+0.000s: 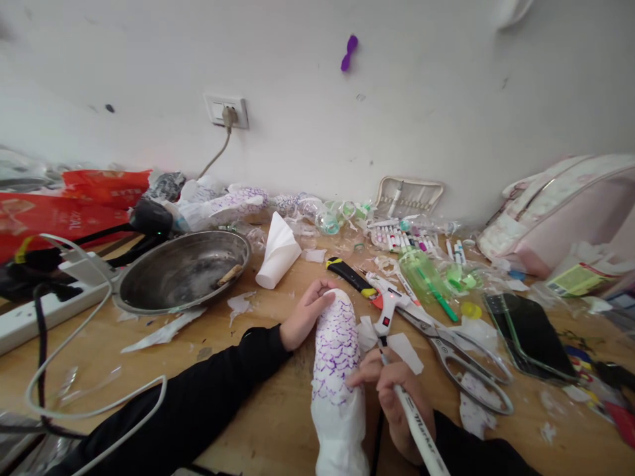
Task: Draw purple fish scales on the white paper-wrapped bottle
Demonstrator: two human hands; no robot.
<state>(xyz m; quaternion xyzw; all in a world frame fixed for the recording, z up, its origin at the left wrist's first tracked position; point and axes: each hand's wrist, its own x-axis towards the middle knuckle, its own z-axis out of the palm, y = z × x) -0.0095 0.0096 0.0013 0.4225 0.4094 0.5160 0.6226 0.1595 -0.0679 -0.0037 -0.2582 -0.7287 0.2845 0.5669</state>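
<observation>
A long white paper-wrapped form (337,357) with a rounded far end lies in front of me, its upper part covered in purple scale-like lines and its near part plain white. My left hand (308,312) is closed around its far left side, the thumb on top. In my right hand (384,390) is a white marker (419,430) with dark lettering, while a finger of that hand touches the form's right side. Just beyond that hand lies a white hot glue gun (385,318) with a red switch, partly over large grey-handled scissors (469,363).
A metal bowl (183,274) and a white power strip (49,301) with loose cables are at left. A rolled paper cone (278,254), a yellow-black utility knife (350,276), several markers (401,237), a green bottle (421,271), a phone (530,337) and a pink bag (570,211) crowd the table.
</observation>
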